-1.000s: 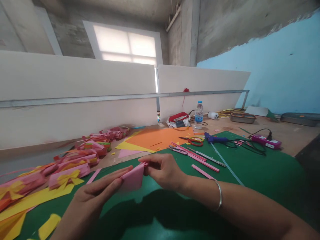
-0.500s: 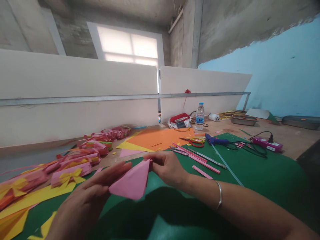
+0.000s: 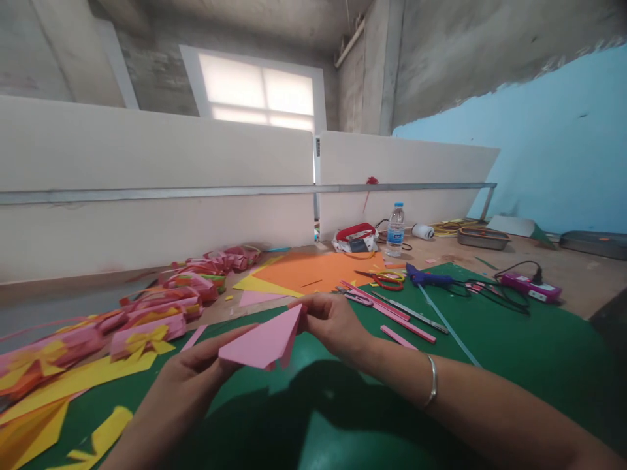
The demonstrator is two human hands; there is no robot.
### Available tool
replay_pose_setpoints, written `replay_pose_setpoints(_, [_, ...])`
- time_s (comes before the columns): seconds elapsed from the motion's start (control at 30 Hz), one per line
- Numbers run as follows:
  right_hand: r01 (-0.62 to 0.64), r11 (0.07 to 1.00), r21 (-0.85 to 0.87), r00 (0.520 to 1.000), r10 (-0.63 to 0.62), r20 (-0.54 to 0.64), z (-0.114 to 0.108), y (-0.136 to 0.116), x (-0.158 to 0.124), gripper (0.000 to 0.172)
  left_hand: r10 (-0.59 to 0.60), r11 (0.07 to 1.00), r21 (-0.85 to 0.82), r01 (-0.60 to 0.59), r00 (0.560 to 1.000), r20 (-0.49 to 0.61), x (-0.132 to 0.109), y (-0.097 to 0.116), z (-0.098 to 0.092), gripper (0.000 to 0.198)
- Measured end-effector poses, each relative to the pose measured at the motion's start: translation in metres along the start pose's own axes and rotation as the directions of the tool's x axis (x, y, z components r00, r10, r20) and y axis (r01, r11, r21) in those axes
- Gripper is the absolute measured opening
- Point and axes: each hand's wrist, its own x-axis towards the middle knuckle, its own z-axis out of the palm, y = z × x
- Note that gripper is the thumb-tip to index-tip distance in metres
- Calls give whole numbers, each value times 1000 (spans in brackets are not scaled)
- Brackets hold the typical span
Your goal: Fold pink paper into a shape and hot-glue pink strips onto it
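Note:
A folded pink paper (image 3: pixel 264 342) is held above the green mat (image 3: pixel 514 352) between both hands. My left hand (image 3: pixel 193 375) pinches its near left corner from below, fingers closed on it. My right hand (image 3: pixel 333 323), with a silver bangle on the wrist, pinches the paper's far right corner. The paper lies almost flat, with its fold edge turned toward me.
Finished pink and yellow paper pieces (image 3: pixel 147 323) line the left side, over yellow sheets (image 3: pixel 73 385). Orange paper (image 3: pixel 313 271), scissors (image 3: pixel 385 279), pink strips (image 3: pixel 392 313), a blue glue gun (image 3: pixel 428 279), a water bottle (image 3: pixel 394 230) and a pink device with cable (image 3: pixel 529 286) lie beyond.
The pink paper has opened from a small folded piece into a wider flat shape and been tilted level. Both hands rose slightly; the view shifted a little leftward.

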Motion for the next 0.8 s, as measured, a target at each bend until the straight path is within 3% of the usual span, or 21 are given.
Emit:
replay_pose_setpoints(0.13, [39, 995, -86, 998, -36, 42, 0, -2, -1, 30, -24, 987, -159, 32, 998, 54, 3, -8, -3, 37])
replay_pose_setpoints(0.3, [177, 929, -325, 984, -173, 42, -3, -5, -3, 19, -32, 998, -52, 36, 996, 81, 2, -4, -3, 30])
replay_pose_setpoints(0.5, [143, 970, -194, 989, -135, 54, -3, -4, -3, 15, -56, 996, -61, 61, 995, 80, -1, -7, -2, 34])
replay_pose_setpoints(0.63, [154, 978, -139, 981, -134, 142, -2, -13, -5, 18, -37, 996, -76, 39, 999, 20, 2, -13, -6, 27])
replay_pose_setpoints(0.8, [118, 985, -127, 978, -94, 184, -1, -21, -7, 25, -78, 992, -94, 79, 997, 16, -3, 1, -7, 24])
